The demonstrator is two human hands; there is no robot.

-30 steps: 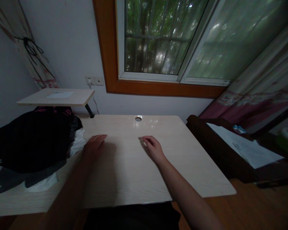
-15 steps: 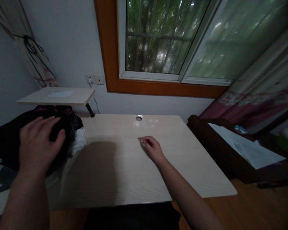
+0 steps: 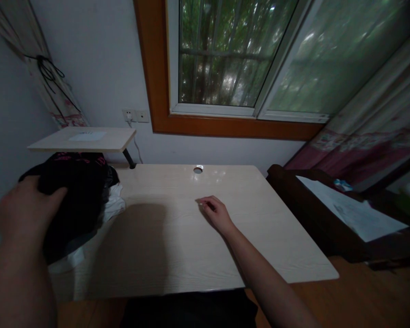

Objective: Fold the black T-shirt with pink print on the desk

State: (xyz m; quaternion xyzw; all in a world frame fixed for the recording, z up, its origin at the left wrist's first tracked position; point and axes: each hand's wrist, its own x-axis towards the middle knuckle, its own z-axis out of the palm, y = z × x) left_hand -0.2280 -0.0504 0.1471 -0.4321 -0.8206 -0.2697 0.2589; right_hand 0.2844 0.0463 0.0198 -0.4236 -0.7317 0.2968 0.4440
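Clothing (image 3: 77,196) in one pile, two hands (image 3: 25,209)

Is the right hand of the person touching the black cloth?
No, the right hand is over the middle of the desk, well apart from the black cloth.

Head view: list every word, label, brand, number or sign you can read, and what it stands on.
No text is readable.
Black cloth: pink letter-like marks, too blurred.
White rectangular paper on pale wood-look shelf: dark marks, too small.
Large white sheet at right: faint marks, too blurred.
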